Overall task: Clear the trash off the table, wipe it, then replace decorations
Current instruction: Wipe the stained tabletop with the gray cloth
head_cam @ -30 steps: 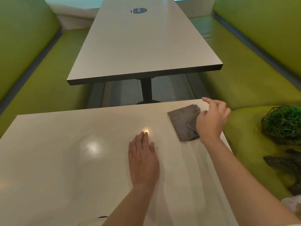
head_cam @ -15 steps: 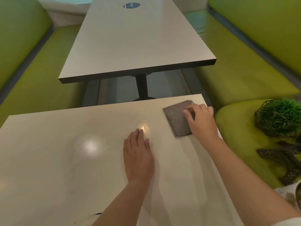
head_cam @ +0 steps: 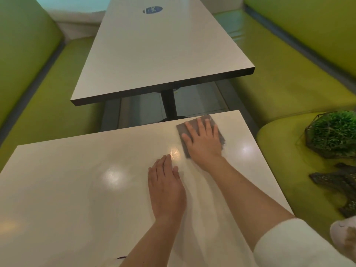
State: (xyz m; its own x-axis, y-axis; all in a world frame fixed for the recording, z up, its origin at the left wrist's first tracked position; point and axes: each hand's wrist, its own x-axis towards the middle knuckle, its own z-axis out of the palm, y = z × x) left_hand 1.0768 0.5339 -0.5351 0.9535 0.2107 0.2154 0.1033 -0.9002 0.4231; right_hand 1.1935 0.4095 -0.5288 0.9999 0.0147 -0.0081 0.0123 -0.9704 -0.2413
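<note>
Wiping step: my right hand [head_cam: 203, 143] flat, fingers straight, pressing grey square cloth [head_cam: 200, 132] on cream glossy table [head_cam: 77, 189]; my left hand [head_cam: 165, 187] flat, bracing. Next, likely: sweep cloth across.

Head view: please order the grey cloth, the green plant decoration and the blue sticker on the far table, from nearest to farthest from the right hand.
1. Grey cloth: directly under the right hand, which presses flat on it.
2. Green plant decoration: on the bench seat, to the hand's right.
3. Blue sticker: at the far end of the other table.

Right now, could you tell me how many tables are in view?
2: the near table, where both hands rest, and a longer table straight beyond it, across a gap. Others may lie outside the frame.
</note>
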